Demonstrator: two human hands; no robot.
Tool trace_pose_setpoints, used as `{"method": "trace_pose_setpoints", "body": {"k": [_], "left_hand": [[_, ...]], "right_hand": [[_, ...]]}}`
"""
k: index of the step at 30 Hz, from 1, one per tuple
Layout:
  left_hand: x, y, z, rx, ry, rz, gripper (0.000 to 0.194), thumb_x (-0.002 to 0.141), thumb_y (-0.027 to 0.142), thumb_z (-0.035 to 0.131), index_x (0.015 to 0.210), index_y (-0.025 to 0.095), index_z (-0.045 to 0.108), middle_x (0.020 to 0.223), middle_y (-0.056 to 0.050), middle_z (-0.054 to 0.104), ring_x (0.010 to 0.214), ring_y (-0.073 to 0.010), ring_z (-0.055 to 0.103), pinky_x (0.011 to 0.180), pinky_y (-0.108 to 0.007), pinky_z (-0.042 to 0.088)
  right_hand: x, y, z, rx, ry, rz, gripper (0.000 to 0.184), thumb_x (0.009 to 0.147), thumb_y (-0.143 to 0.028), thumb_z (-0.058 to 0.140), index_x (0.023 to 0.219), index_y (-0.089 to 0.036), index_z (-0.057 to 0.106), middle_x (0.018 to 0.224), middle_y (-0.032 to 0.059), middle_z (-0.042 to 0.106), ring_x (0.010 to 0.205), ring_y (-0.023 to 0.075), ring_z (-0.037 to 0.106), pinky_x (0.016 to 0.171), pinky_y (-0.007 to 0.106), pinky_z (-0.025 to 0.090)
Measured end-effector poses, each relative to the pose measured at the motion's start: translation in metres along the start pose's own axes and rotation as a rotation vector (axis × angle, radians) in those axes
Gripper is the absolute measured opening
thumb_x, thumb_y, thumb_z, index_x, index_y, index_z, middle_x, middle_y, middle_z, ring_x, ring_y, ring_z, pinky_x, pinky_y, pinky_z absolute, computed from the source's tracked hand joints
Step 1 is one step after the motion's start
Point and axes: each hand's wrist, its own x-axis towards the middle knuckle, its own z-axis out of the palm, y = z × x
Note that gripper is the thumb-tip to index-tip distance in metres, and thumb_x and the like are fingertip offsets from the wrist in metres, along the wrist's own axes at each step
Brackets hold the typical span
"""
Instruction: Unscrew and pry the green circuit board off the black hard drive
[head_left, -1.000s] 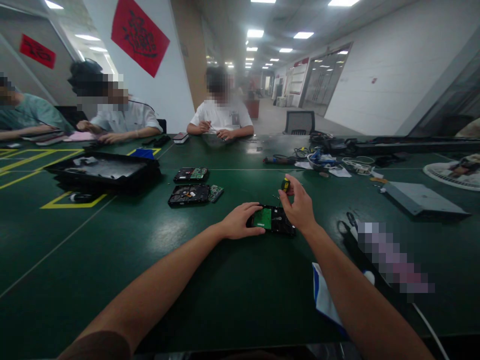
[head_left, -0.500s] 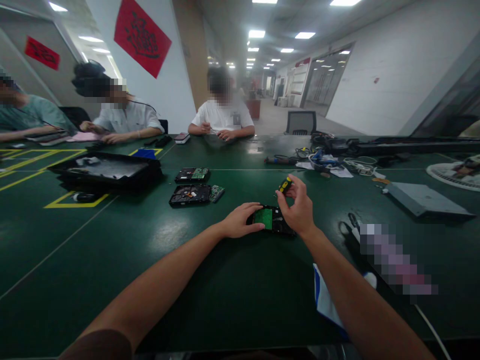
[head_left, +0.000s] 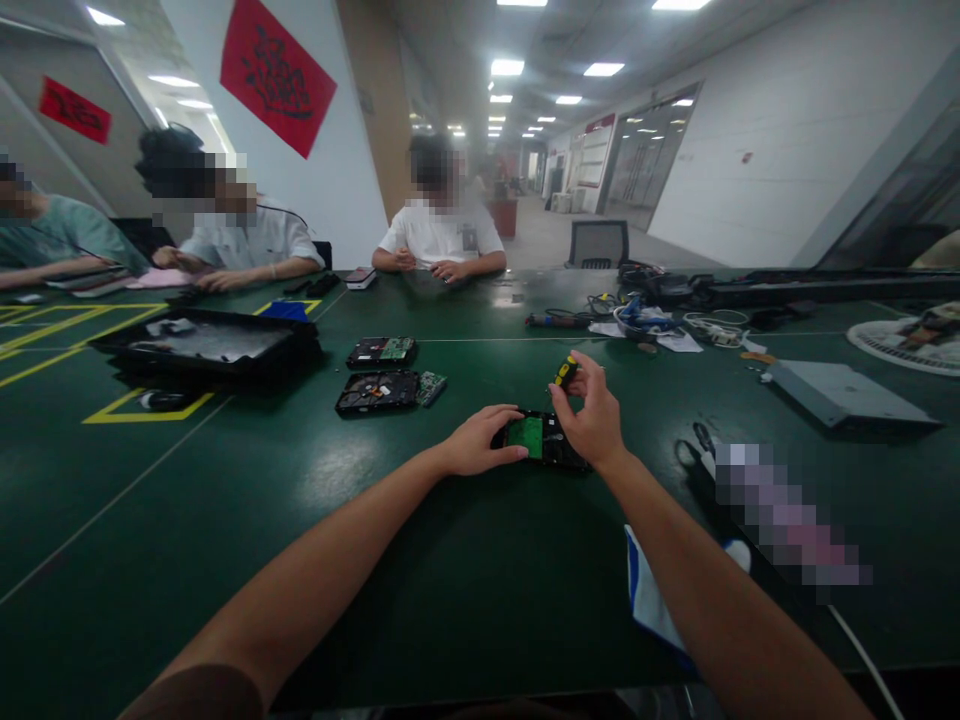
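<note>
Screwdriver (head_left: pixel 565 374) tilted further, black drive (head_left: pixel 554 441), green board (head_left: pixel 526 437)

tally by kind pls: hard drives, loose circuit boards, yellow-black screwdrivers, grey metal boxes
Drives: 3 (held drive in the left hand; far drive and near drive off to the left)
Loose board: 1 (board beside the near drive)
Screwdriver: 1 (in the right hand)
Grey box: 1
Total: 6
</note>
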Motion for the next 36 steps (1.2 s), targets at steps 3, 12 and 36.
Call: {"method": "trace_pose_setpoints", "body": {"k": [3,12,36], "left_hand": [[0.0008,-0.0001,0.0003,-0.006,0.005,-0.007,0.072,0.088,0.063,0.064,0.147,0.025,0.048,0.154,-0.012,0.048,0.143,-0.0304,0.044,0.119,-0.049,0.037],[0.01,-0.0009,-0.0025,0.015,-0.006,-0.008,0.077,0.079,0.067,0.072,0.141,0.025,0.053,0.145,-0.012,0.056,0.138,-0.0339,0.048,0.116,-0.053,0.037],[0.0074,0.0038,0.0007,-0.042,0.004,-0.035,0.075,0.081,0.063,0.072,0.141,0.023,0.052,0.145,-0.014,0.054,0.135,-0.0334,0.05,0.114,-0.051,0.041]], "right_hand": [[-0.0002,0.0013,0.0007,0.002,-0.002,0.001,0.058,0.095,-0.038,0.06,0.148,-0.027,0.038,0.122,0.0114,0.065,0.092,0.0243,0.071,0.088,0.046,0.061],[-0.0011,0.0027,0.0008,0.006,-0.002,0.017,0.059,0.094,-0.037,0.061,0.148,-0.027,0.038,0.124,0.0113,0.066,0.093,0.0246,0.071,0.088,0.047,0.061],[-0.0012,0.001,-0.0012,0.011,0.004,-0.001,0.058,0.095,-0.039,0.061,0.147,-0.027,0.04,0.125,0.0119,0.064,0.093,0.0244,0.071,0.087,0.045,0.062]]}}
